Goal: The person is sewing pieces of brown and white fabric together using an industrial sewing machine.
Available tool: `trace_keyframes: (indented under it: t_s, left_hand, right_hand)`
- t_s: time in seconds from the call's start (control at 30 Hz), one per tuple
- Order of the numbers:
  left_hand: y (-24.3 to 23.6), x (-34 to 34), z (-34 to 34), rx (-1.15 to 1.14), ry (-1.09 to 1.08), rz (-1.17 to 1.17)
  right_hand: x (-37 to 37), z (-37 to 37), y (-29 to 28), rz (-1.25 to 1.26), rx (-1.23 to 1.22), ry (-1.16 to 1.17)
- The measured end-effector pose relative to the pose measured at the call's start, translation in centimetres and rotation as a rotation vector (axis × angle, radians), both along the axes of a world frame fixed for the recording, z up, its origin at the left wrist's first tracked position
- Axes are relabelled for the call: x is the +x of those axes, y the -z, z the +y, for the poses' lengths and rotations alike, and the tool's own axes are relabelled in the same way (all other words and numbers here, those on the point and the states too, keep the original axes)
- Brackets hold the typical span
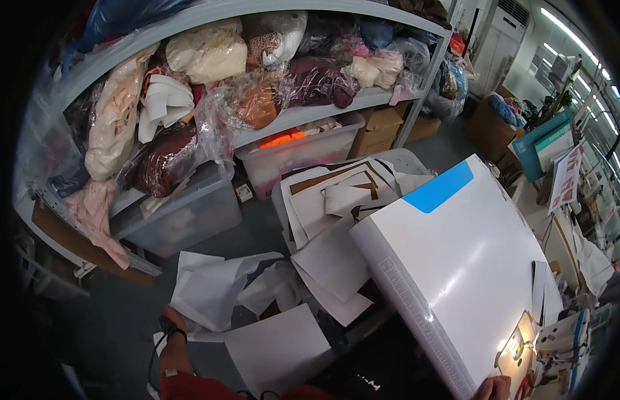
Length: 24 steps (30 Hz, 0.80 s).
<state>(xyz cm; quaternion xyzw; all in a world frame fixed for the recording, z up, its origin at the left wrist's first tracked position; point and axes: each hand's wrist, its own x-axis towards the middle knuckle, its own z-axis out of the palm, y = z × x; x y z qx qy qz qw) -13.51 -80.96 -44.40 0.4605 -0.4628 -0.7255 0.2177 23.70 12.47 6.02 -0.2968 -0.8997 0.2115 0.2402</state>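
At the lower edge of the head view, the right hand [495,388] is seen only as knuckles and fingertips resting at the near corner of a large white sheet [457,260]; whether that corner is pinched or merely touched cannot be told. The left hand [175,319] is reached down toward a heap of paper offcuts [223,287] on the grey floor, a dark band being worn at the wrist; its fingers are hidden behind the wrist, so its grip cannot be told either.

The step in hand is judged to be the clearing or sorting of cut paper beside the table. A low reach and a light pinch would be called for next, since the loose sheets lie overlapped and would slide over one another.

The white sheet is smooth and glossy, a lamp being mirrored in it; it is laid flat, with a blue patch [438,189] at its far edge and a printed ruler strip [417,310] along its left side. The offcuts are thin, matt, creased and irregular. More cut-out pieces, white and brown, are piled in a translucent bin [397,160]. Behind, grey shelving [363,100] is packed with soft fabric bundles in crinkled clear plastic.
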Motion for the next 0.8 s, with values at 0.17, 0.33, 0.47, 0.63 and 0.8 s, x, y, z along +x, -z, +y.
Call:
trace_keyframes:
  t_s: [0.17, 0.33, 0.47, 0.63, 0.8]
  left_hand:
    - [-4.5, -5.2, 23.4, -0.99, 0.785, -0.802]
    - [-23.3, -8.4, 37.2, -1.6, 0.994, -0.717]
    - [-24.1, -14.3, 47.9, -1.663, 0.948, 0.192]
    - [-25.8, -17.3, 64.1, -1.413, 1.242, 0.354]
    - [-24.8, -17.6, 69.1, -1.479, 1.341, 0.132]
  right_hand:
    - [-1.3, -3.4, -2.9, -0.101, 0.192, 0.039]
    - [-2.3, -1.8, -1.2, -0.065, 0.102, -0.083]
    - [-6.1, -2.1, -1.0, -0.063, 0.093, -0.211]
    - [-11.3, -3.7, -1.4, -0.09, 0.177, -0.274]
    - [-11.9, -3.2, -1.0, -0.09, 0.26, -0.273]
